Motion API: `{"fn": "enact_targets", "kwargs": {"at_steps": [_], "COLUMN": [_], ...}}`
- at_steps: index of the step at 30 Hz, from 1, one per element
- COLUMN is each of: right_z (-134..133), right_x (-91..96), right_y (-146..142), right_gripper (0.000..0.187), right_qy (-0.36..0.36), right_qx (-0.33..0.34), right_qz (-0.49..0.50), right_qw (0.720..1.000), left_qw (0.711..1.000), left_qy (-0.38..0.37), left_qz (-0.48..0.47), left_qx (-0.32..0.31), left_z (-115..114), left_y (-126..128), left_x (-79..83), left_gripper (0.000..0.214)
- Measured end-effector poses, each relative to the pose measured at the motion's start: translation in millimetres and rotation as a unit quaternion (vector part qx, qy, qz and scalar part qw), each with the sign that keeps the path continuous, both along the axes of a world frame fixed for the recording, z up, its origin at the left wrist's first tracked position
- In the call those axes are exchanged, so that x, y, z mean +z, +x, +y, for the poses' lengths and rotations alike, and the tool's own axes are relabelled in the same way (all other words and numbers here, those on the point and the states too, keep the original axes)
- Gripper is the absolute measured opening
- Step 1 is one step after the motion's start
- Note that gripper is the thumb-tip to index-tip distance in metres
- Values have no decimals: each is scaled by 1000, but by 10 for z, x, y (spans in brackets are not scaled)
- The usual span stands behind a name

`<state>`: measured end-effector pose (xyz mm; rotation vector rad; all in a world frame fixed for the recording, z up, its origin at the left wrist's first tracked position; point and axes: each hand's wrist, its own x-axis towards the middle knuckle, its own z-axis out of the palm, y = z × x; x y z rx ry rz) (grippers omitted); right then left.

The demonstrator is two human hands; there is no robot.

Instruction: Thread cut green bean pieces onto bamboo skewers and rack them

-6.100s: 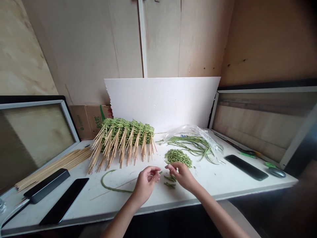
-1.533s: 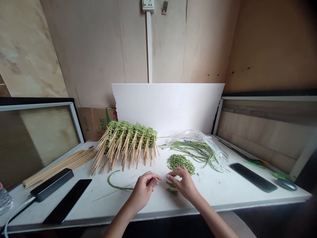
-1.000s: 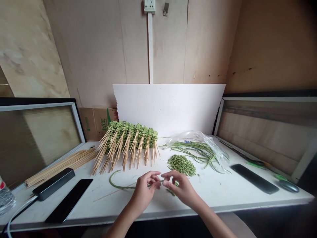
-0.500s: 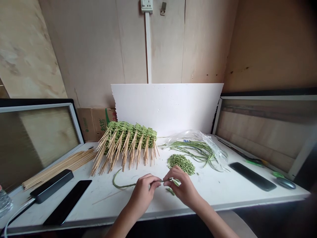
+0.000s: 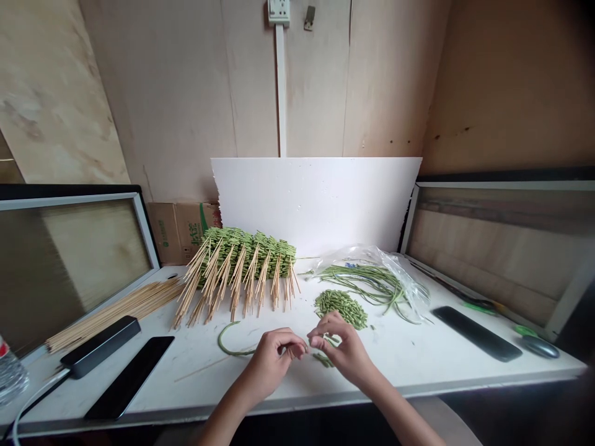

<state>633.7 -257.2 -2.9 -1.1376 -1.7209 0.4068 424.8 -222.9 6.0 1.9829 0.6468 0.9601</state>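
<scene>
My left hand is closed in a pinch on the end of a long green bean that curls left across the white table. My right hand is pinched close to it, fingertips almost touching, holding a short piece of the bean. A few cut bean pieces lie just under my right hand. A small heap of cut bean pieces sits just behind it. Whole long beans lie on a clear plastic bag further back.
A stack of bean skewers lies at the back left, with loose bamboo sticks beside it. One stick lies near my left hand. Two black flat devices lie at the left, another one at the right. A white board leans on the wall.
The long bean has been drawn to the right through my left hand, its loop shrinking. My right hand took pieces off its end and my fingertips stay close together.
</scene>
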Motion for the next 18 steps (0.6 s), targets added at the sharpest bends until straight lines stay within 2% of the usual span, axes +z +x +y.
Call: {"fn": "enact_targets", "kwargs": {"at_steps": [2,4,9,13,16,18], "right_z": [63,120,164,112,38,-13], "right_x": [-66,-158,-293,-193,-83,-28], "right_y": [95,175,240,167,61,-13], "right_gripper": [41,38,28,41,43,38], "right_qy": [6,-3,-49,-51,-73,-75], "right_qx": [-59,-89,-81,-77,-15,24], "right_qz": [-67,-115,-159,-98,-14,1], "right_qw": [996,989,983,991,997,997], "left_qw": [1000,999,998,996,997,998], "left_qy": [14,21,2,-45,-43,-42], "left_qz": [5,9,8,-7,-16,-21], "left_qx": [25,31,54,77,70,53], "left_z": [22,38,86,127,122,105], "left_y": [-9,-4,29,44,51,53], "left_x": [-14,-47,-159,-219,-230,-225], "left_gripper": [28,32,28,43,44,43]}}
